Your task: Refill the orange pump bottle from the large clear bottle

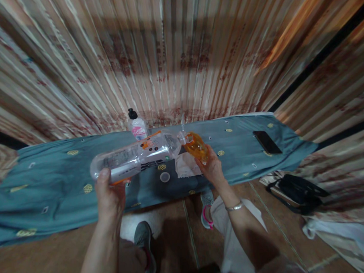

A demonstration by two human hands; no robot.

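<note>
My left hand [109, 192] grips the base of a large clear plastic bottle [137, 154], which is tipped on its side with its neck toward the right. The bottle's mouth meets a small orange container [197, 146] that my right hand [212, 167] holds from below. Both are held above a narrow table draped in a blue-green cloth [60, 182]. A white bottle cap [165, 177] and a crumpled white tissue [186, 166] lie on the cloth under the bottles.
A small bottle with a black cap and pink label [137, 125] stands at the table's back edge. A black phone [267, 142] lies at the right end. A black bag [299, 191] and pale cloth sit on the floor at right. Curtains hang behind.
</note>
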